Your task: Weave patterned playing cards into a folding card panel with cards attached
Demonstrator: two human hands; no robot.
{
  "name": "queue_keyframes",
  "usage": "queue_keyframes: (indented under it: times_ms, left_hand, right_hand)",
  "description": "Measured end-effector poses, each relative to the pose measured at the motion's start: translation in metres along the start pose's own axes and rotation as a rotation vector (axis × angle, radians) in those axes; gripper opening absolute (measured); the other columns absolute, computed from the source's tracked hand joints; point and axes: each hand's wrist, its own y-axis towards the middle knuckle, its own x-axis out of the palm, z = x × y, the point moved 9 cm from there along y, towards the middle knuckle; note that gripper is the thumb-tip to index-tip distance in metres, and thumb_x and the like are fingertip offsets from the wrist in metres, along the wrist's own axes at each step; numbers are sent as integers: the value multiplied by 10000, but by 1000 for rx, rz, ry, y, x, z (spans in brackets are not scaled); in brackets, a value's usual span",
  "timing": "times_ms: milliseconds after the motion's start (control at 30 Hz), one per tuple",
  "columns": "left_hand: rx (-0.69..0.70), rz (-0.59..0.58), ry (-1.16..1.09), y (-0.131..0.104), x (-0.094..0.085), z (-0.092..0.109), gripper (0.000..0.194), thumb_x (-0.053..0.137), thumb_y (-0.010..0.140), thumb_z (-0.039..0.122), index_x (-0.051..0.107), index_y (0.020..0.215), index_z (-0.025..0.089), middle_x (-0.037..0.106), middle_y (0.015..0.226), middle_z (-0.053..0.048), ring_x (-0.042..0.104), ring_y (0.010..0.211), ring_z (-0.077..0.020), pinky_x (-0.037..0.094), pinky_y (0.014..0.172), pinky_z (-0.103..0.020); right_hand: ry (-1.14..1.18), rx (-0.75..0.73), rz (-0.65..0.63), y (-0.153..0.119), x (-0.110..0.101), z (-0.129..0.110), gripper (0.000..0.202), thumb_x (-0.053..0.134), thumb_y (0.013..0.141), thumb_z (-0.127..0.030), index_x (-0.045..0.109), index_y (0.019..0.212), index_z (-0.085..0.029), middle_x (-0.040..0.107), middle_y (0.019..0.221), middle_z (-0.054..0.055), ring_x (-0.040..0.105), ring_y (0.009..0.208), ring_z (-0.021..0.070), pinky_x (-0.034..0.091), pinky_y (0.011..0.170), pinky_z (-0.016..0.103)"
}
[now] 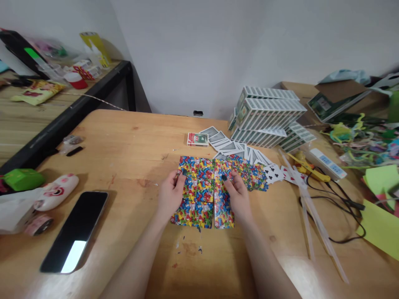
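Over a marked wooden table (pixel 131 143), both hands (pixel 170 193) pinching multicoloured sheets (pixel 205 190), pale wall (pixel 187 54) behind.

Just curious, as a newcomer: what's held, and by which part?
The left hand pinches a patterned sheet by its left edge; the right hand, a narrower strip by its right edge.

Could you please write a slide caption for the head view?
Left hand and right hand hold colourful squares over a table, near spread cards and stacked boxes.
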Motion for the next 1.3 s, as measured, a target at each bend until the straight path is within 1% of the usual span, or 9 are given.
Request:
queue_keyframes:
  times_ms: [100,267,400,533,633,933,1067,1200,1300]
  left_hand:
    - [-4,4,30,-1,0,2,235,450,778,391,539,773,174,514,577,25,467,515,-125,337,499,-223]
    - [-1,12,42,-1,-1,2,250,445,781,403,545,810,175,515,570,22,478,520,-132,338,498,-225]
    - [7,14,62,-1,-1,1,247,442,784,399,543,803,175,496,561,25,464,509,-128,323,482,-219]
    - [-4,31,69,0,-2,-2,249,454,775,400,548,794,169,477,540,33,451,494,-122,314,471,-213]
    - [-11,40,56,0,-3,-3,243,458,770,391,551,784,167,463,526,39,445,487,-119,309,467,-209]
    - [-2,54,70,3,-4,-3,229,467,766,376,550,747,163,453,503,45,413,446,-106,270,437,-206]
    - [-10,55,78,2,-5,-4,240,462,767,388,552,755,166,457,503,45,410,445,-107,268,439,-208]
    - [-12,46,65,2,-4,-4,246,460,765,394,548,742,166,460,513,43,404,448,-105,263,435,-206]
    - [-11,41,48,3,-3,-5,253,464,762,397,555,761,161,479,522,37,414,453,-105,267,432,-203]
  right_hand:
    - [-24,-18,-38,-1,4,-3,349,633,668,-362,517,981,-262,562,643,-64,498,563,101,358,507,212]
    - [-43,-35,-64,-2,6,-5,342,607,702,-363,497,1010,-263,536,606,-74,461,524,96,348,488,207]
    - [-41,-35,-61,-1,5,-2,360,617,688,-373,499,1012,-266,566,645,-65,481,546,104,363,506,213]
    - [-47,-28,-76,2,6,4,397,603,696,-389,492,1054,-262,573,681,-55,500,585,115,390,551,229]
    - [-62,-45,-57,3,4,5,419,594,703,-394,477,1080,-254,581,727,-43,511,623,120,399,580,237]
    - [-64,-46,-114,1,10,2,418,567,724,-396,463,1090,-223,575,674,-26,528,623,153,405,564,260]
    - [-113,-65,-98,1,9,0,428,553,730,-402,455,1101,-212,578,672,-24,535,639,157,411,579,267]
    - [-164,-107,-67,0,8,-4,461,553,734,-396,430,1137,-209,592,740,-3,535,669,157,419,601,271]
    - [-161,-116,-74,0,9,-4,459,553,735,-394,436,1136,-207,593,746,5,538,681,162,427,615,278]
